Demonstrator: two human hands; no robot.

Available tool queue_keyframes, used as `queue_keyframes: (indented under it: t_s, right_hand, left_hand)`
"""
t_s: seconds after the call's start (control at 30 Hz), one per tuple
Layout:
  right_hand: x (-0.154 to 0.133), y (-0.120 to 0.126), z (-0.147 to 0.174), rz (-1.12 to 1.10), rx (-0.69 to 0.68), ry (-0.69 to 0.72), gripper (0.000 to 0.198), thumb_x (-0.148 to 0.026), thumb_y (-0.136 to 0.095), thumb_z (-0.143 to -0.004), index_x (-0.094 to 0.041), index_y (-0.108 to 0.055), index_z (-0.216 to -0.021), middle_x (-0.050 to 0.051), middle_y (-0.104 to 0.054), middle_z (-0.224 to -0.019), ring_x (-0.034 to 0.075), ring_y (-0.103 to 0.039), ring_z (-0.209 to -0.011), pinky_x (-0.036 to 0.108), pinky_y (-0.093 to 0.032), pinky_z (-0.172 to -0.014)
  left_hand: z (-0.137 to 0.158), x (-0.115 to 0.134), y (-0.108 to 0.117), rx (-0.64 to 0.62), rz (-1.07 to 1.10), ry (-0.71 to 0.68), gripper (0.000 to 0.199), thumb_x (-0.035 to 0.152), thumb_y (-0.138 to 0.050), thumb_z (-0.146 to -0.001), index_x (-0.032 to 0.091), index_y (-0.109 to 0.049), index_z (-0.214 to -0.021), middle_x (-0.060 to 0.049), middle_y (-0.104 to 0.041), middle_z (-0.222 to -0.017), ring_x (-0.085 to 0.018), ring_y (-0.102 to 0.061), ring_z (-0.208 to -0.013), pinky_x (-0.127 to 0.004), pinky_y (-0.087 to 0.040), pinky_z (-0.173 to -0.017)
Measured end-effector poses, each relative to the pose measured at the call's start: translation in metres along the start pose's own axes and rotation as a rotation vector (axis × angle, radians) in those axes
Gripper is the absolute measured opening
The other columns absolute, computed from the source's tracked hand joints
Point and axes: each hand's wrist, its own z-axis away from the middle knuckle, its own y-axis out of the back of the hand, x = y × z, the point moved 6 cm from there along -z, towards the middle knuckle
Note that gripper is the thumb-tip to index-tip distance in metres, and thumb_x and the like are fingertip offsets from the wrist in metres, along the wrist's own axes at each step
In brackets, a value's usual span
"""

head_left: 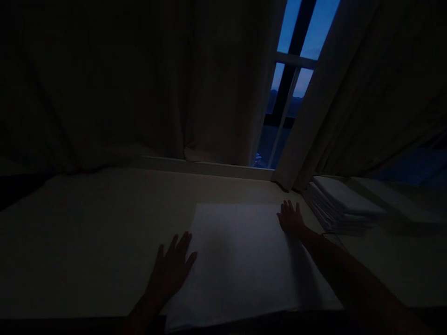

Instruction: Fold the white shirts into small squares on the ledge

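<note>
A white cloth lies spread flat on a pale tabletop, its near edge reaching the table's front edge. At the cloth's left edge is my left hand, fingers spread, holding nothing. My right hand rests at the far right corner of the cloth with its fingers apart. The right forearm covers part of the cloth's right edge. Dim light hides the fine detail of the fabric.
To the right, a stack of folded white cloths stands near the back of the table. Dark curtains hang behind the table, parted at a window. A thin dark line, perhaps a wire, lies by the stack.
</note>
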Motion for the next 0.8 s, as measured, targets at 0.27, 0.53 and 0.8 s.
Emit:
queue_keyframes:
  t_s: [0.27, 0.53, 0.8]
  right_hand:
    - [-0.294, 0.049, 0.024, -0.322, 0.008, 0.696, 0.057, -0.046, -0.025, -0.099, -0.020, -0.030, -0.149, 0.007, -0.021, -0.157, 0.024, -0.013, -0.145, 0.049, -0.010, -0.116]
    - [-0.378, 0.044, 0.001, -0.434, -0.076, 0.640, 0.066, -0.055, -0.013, -0.098, -0.015, -0.025, -0.150, 0.011, -0.020, -0.157, 0.027, -0.013, -0.145, 0.051, -0.012, -0.115]
    - [-0.376, 0.040, -0.052, -0.429, -0.112, 0.463, 0.072, -0.058, -0.011, -0.097, -0.011, -0.018, -0.152, 0.014, -0.015, -0.158, 0.027, -0.008, -0.146, 0.052, -0.008, -0.115]
  left_hand:
    - [0.001, 0.001, 0.009, 0.009, 0.062, 0.013, 0.057, 0.043, -0.029, -0.094, 0.025, -0.033, -0.147, -0.004, -0.029, -0.155, -0.031, -0.020, -0.144, -0.059, -0.011, -0.115]
    - [0.005, 0.002, 0.010, 0.043, 0.089, -0.002, 0.056, 0.038, -0.027, -0.095, 0.025, -0.028, -0.149, -0.005, -0.027, -0.156, -0.030, -0.017, -0.145, -0.060, -0.006, -0.116]
    - [0.005, -0.001, 0.015, 0.039, 0.151, 0.026, 0.058, 0.042, -0.026, -0.095, 0.026, -0.024, -0.150, -0.003, -0.025, -0.156, -0.029, -0.018, -0.145, -0.058, -0.007, -0.117]
